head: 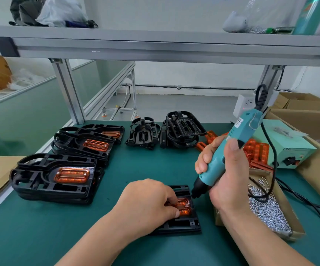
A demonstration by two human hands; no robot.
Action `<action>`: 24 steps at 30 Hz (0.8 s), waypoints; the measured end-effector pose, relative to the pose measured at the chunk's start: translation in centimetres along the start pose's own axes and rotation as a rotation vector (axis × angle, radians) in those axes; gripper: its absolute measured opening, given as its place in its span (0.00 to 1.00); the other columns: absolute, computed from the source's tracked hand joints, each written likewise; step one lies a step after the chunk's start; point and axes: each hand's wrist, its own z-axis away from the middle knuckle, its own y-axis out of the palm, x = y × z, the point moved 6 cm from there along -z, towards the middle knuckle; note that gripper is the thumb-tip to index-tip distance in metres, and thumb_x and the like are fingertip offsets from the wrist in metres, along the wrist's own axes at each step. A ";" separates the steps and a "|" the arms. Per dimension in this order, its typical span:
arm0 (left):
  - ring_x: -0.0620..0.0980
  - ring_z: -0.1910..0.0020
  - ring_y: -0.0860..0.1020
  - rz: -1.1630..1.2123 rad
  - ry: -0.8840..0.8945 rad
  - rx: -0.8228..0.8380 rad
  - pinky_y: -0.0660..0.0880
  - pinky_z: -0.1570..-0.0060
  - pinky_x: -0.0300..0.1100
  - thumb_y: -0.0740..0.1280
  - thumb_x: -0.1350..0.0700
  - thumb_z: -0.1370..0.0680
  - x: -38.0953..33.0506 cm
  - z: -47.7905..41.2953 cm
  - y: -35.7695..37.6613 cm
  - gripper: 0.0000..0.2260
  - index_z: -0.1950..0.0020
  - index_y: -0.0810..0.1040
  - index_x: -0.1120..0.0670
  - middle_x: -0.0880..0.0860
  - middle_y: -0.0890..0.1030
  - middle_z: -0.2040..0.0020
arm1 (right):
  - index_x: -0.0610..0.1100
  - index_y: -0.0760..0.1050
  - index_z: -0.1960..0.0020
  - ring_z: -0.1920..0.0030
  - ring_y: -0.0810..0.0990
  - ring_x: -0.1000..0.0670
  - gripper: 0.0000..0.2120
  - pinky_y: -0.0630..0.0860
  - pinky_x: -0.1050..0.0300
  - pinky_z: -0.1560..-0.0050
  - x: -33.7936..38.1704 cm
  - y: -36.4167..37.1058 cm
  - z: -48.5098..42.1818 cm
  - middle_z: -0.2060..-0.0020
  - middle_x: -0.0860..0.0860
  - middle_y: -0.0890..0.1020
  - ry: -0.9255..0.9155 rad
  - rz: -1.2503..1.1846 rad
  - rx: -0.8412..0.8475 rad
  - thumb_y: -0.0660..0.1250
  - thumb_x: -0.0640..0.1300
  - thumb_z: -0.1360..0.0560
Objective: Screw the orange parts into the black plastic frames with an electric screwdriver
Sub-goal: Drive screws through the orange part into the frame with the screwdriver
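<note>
Head view: left hand (147, 204), fingers curled, pinched orange part (183, 207) down in black frame (184, 224), front-centre on green mat (40, 227). Right hand (226, 169) wrapped fully round electric screwdriver (230, 148), tip at part's far-right corner. Tool probably needed squaring on screw, part held flush.

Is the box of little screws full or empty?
Partly full: silver screws pile in the cardboard box, below its rim.

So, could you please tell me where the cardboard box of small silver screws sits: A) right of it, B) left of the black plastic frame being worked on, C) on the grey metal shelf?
A: the cardboard box of silver screws lies right of the black plastic frame.
</note>
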 end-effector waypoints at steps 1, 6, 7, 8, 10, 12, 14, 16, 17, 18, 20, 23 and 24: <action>0.42 0.49 0.79 -0.003 -0.002 0.004 0.77 0.50 0.42 0.68 0.34 0.25 0.0 0.0 0.0 0.17 0.39 0.80 0.37 0.41 0.84 0.48 | 0.42 0.70 0.49 0.71 0.71 0.46 0.30 0.71 0.53 0.67 0.1 0.2 0.0 0.65 0.42 0.72 -0.002 0.009 0.019 0.76 0.67 0.26; 0.44 0.49 0.79 -0.019 0.000 0.016 0.77 0.50 0.43 0.67 0.34 0.25 0.0 -0.1 0.3 0.17 0.39 0.79 0.36 0.42 0.84 0.48 | 0.44 0.72 0.48 0.70 0.73 0.45 0.27 0.72 0.52 0.66 0.3 1.4 0.3 0.65 0.44 0.74 -0.052 0.081 0.147 0.73 0.67 0.23; 0.44 0.50 0.79 -0.021 0.000 0.017 0.77 0.51 0.42 0.67 0.34 0.25 -0.1 -0.1 0.3 0.16 0.40 0.80 0.36 0.42 0.84 0.49 | 0.44 0.72 0.47 0.70 0.73 0.44 0.26 0.72 0.51 0.65 0.3 1.5 0.4 0.64 0.44 0.74 -0.063 0.101 0.169 0.72 0.67 0.22; 0.44 0.51 0.79 -0.020 -0.004 0.020 0.76 0.53 0.41 0.67 0.34 0.25 -0.1 -0.1 0.3 0.16 0.40 0.80 0.36 0.42 0.84 0.50 | 0.44 0.72 0.46 0.69 0.73 0.43 0.26 0.73 0.51 0.64 0.2 1.7 0.5 0.63 0.44 0.75 -0.068 0.120 0.188 0.71 0.67 0.21; 0.43 0.54 0.77 -0.019 -0.015 0.027 0.74 0.56 0.41 0.67 0.34 0.25 0.0 -0.1 0.4 0.16 0.41 0.80 0.36 0.42 0.84 0.51 | 0.43 0.73 0.45 0.68 0.73 0.42 0.25 0.73 0.50 0.64 0.1 1.9 0.6 0.62 0.43 0.75 -0.064 0.141 0.219 0.71 0.66 0.20; 0.43 0.58 0.74 -0.017 -0.028 0.032 0.74 0.57 0.41 0.68 0.34 0.25 0.0 -0.1 0.4 0.15 0.41 0.80 0.35 0.42 0.84 0.53 | 0.44 0.73 0.44 0.68 0.73 0.42 0.24 0.73 0.50 0.63 -0.1 2.2 0.6 0.62 0.44 0.75 -0.058 0.156 0.254 0.70 0.65 0.19; 0.43 0.57 0.75 -0.013 -0.039 0.041 0.75 0.56 0.41 0.68 0.34 0.26 0.0 -0.1 0.4 0.15 0.42 0.80 0.35 0.41 0.84 0.53 | 0.44 0.73 0.44 0.68 0.73 0.42 0.24 0.73 0.50 0.64 -0.2 2.5 0.5 0.62 0.44 0.75 -0.053 0.185 0.288 0.69 0.65 0.19; 0.43 0.57 0.76 -0.015 -0.039 0.044 0.75 0.56 0.41 0.68 0.34 0.25 0.0 -0.1 0.3 0.14 0.42 0.81 0.35 0.41 0.84 0.53 | 0.43 0.73 0.44 0.68 0.73 0.41 0.25 0.73 0.50 0.64 -0.4 2.7 0.4 0.62 0.44 0.74 -0.037 0.205 0.309 0.69 0.66 0.19; 0.43 0.57 0.75 -0.016 -0.038 0.042 0.75 0.56 0.41 0.68 0.34 0.25 -0.1 -0.1 0.3 0.15 0.42 0.81 0.35 0.41 0.84 0.52 | 0.42 0.73 0.44 0.68 0.73 0.41 0.25 0.73 0.50 0.64 -0.5 2.6 0.4 0.62 0.43 0.74 -0.032 0.207 0.311 0.69 0.66 0.19; 0.42 0.56 0.75 -0.015 -0.037 0.040 0.75 0.55 0.41 0.68 0.34 0.25 -0.1 -0.1 0.2 0.15 0.41 0.81 0.36 0.41 0.84 0.52 | 0.43 0.73 0.44 0.68 0.72 0.41 0.25 0.73 0.50 0.64 -0.5 2.7 0.4 0.62 0.43 0.74 -0.030 0.204 0.310 0.69 0.66 0.19; 0.43 0.53 0.78 -0.009 -0.039 0.041 0.77 0.52 0.42 0.68 0.34 0.25 -0.1 -0.1 0.2 0.15 0.41 0.81 0.37 0.42 0.84 0.51 | 0.43 0.73 0.44 0.68 0.72 0.41 0.25 0.72 0.50 0.64 -0.4 2.7 0.4 0.62 0.43 0.74 -0.025 0.199 0.306 0.70 0.66 0.19; 0.44 0.52 0.79 -0.005 -0.043 0.046 0.77 0.51 0.43 0.68 0.34 0.24 -0.1 -0.1 0.2 0.15 0.41 0.81 0.37 0.42 0.84 0.51 | 0.43 0.73 0.44 0.68 0.71 0.42 0.26 0.72 0.50 0.64 -0.5 3.0 0.4 0.62 0.43 0.74 -0.010 0.195 0.320 0.70 0.66 0.20; 0.44 0.52 0.78 -0.005 -0.044 0.047 0.77 0.51 0.43 0.68 0.34 0.24 -0.1 0.0 0.2 0.15 0.41 0.81 0.38 0.42 0.84 0.51 | 0.42 0.73 0.45 0.68 0.71 0.42 0.26 0.72 0.50 0.64 -0.5 3.2 0.4 0.62 0.42 0.73 -0.006 0.200 0.333 0.71 0.66 0.20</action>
